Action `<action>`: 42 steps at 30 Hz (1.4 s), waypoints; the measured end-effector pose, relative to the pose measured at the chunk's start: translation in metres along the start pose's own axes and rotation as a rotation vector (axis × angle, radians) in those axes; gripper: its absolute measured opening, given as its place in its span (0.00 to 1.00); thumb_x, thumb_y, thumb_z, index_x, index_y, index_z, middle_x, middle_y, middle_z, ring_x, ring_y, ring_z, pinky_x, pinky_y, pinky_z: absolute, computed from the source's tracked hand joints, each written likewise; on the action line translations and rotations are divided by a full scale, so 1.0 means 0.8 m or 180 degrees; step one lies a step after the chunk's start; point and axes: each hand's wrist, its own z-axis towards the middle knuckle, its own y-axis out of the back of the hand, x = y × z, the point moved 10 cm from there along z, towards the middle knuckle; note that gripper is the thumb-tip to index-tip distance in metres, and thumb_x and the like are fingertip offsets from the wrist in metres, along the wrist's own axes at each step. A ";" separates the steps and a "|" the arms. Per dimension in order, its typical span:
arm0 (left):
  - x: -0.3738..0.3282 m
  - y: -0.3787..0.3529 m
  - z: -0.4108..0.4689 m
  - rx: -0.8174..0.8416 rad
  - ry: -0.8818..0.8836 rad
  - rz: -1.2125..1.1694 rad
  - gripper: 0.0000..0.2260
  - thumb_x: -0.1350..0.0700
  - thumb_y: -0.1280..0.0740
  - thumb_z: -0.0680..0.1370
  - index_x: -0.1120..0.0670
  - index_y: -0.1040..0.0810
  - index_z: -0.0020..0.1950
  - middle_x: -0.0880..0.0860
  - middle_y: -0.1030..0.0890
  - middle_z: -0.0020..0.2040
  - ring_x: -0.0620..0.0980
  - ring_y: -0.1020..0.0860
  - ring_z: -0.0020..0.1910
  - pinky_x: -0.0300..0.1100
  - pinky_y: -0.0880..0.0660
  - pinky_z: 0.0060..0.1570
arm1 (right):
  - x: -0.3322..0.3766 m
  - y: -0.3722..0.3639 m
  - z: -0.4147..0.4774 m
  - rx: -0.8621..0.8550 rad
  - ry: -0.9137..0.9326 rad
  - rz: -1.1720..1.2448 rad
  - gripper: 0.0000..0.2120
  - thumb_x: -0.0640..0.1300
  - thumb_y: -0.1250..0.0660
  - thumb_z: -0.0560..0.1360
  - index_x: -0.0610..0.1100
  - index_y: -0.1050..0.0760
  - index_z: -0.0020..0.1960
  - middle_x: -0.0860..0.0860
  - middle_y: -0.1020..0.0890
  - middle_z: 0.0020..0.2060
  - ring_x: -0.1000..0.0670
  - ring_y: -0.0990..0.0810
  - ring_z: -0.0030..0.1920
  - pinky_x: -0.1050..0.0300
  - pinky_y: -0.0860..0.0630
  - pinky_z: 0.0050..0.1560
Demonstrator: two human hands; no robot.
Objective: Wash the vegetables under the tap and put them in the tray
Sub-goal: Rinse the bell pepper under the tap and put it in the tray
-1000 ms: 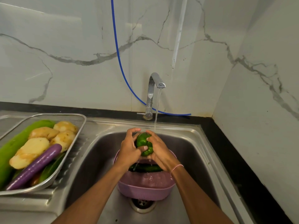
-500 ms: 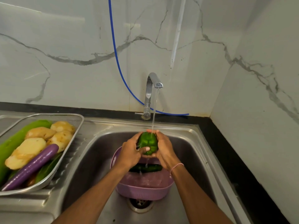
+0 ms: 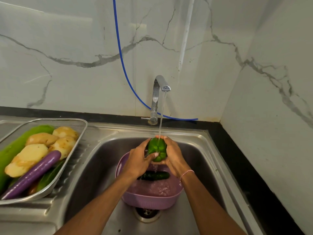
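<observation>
A green bell pepper (image 3: 157,148) sits between both my hands over the sink, right under the running stream from the steel tap (image 3: 157,95). My left hand (image 3: 138,158) grips its left side with the thumb across the front. My right hand (image 3: 174,156) cups its right side and bottom. Below them a pink plastic basket (image 3: 152,199) stands in the sink with a dark cucumber (image 3: 155,175) in it. The metal mesh tray (image 3: 74,156) on the left drainboard holds potatoes (image 3: 33,155), a purple eggplant (image 3: 33,173) and a long green gourd (image 3: 15,146).
The steel sink basin (image 3: 105,160) has a drain (image 3: 147,213) just in front of the basket. A blue hose (image 3: 122,53) runs down the marble wall behind the tap. A black counter edge (image 3: 237,158) borders the sink on the right.
Both hands have lifted the pepper slightly and brought it right under the water stream, turning it so the water hits its top.
</observation>
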 end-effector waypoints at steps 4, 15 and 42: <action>0.002 0.005 -0.003 -0.0145 0.0073 -0.0178 0.26 0.53 0.25 0.78 0.50 0.29 0.74 0.44 0.19 0.60 0.40 0.19 0.58 0.31 0.22 0.57 | 0.002 -0.014 -0.008 0.0369 -0.0088 -0.0066 0.13 0.50 0.39 0.87 0.50 0.23 0.68 0.39 0.19 0.65 0.38 0.15 0.61 0.34 0.15 0.53; -0.008 0.002 -0.004 -0.0017 -0.0248 0.0074 0.26 0.57 0.25 0.78 0.50 0.26 0.75 0.46 0.17 0.62 0.39 0.20 0.60 0.29 0.25 0.61 | -0.014 -0.014 -0.008 0.0263 -0.0231 0.0060 0.11 0.51 0.44 0.89 0.50 0.25 0.64 0.38 0.19 0.64 0.37 0.14 0.57 0.33 0.15 0.48; -0.023 -0.030 -0.015 0.0552 -0.0649 0.0814 0.35 0.63 0.22 0.72 0.46 0.29 0.76 0.46 0.19 0.64 0.44 0.22 0.62 0.40 0.23 0.62 | -0.022 0.024 0.012 -0.0442 -0.0343 -0.0683 0.13 0.49 0.41 0.86 0.43 0.21 0.60 0.39 0.15 0.53 0.40 0.14 0.54 0.40 0.15 0.58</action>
